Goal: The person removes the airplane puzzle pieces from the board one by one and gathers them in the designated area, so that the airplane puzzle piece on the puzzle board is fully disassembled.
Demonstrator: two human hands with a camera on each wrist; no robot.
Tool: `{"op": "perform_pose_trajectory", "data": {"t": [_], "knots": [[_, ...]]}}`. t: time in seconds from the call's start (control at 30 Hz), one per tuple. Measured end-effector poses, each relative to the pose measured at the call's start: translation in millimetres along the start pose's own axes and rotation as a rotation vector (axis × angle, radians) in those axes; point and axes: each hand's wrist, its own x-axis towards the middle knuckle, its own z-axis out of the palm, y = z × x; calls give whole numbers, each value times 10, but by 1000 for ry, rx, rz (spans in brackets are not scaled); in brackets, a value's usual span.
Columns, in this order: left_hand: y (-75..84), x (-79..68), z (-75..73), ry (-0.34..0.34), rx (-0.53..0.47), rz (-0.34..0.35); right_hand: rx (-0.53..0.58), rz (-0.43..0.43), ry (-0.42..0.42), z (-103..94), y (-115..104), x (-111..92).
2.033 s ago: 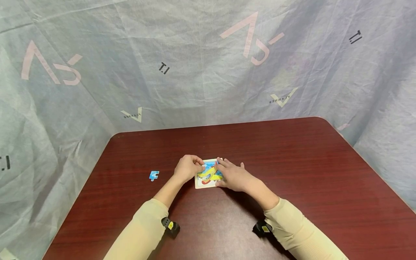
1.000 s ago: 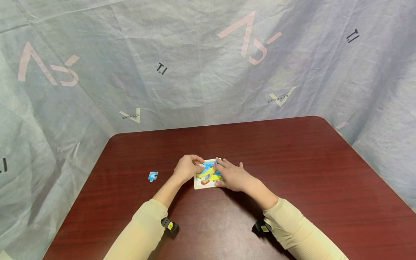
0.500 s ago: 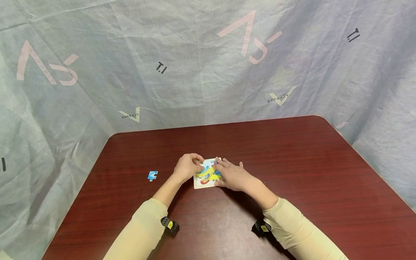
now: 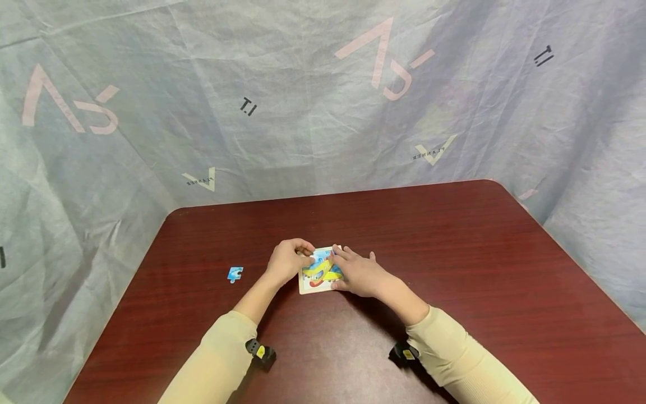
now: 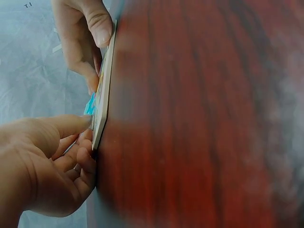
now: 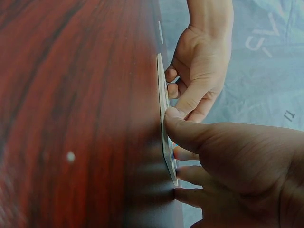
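Note:
A small square puzzle board (image 4: 310,292) with a pale rim and a picture of a yellow plane on blue sky lies on the table. My left hand (image 4: 286,262) is at its upper left corner, thumb and curled fingers pinching a light-blue puzzle piece (image 5: 89,105). In the left wrist view that piece sticks up at a tilt from the board's face. My right hand (image 4: 364,275) lies over the board's right side with its fingers spread. Its thumb (image 6: 172,113) presses the near edge, while its fingertips reach the far side. Part of the picture is hidden beneath this hand.
A loose blue-and-white puzzle piece (image 4: 234,274) lies on the table to the left of the board. The dark red table (image 4: 454,241) has a rounded far edge, with a grey printed curtain (image 4: 282,140) behind and at both sides.
The light-blue piece at the board's upper part has shifted and tilted under my left fingers. My right hand stays on the board. The head view has turned very slightly.

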Motion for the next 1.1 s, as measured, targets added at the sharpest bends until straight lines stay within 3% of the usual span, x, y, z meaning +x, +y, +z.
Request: {"op": "perform_pose_trajectory", "data": {"t": [0.6,1.1], "knots": [[-40,15,12,-4,-70,-11,4,-5,-4,6,-2,11],[-40,12,13,-4,-62,-2,35,-31,19,-1,6,-10]]}}
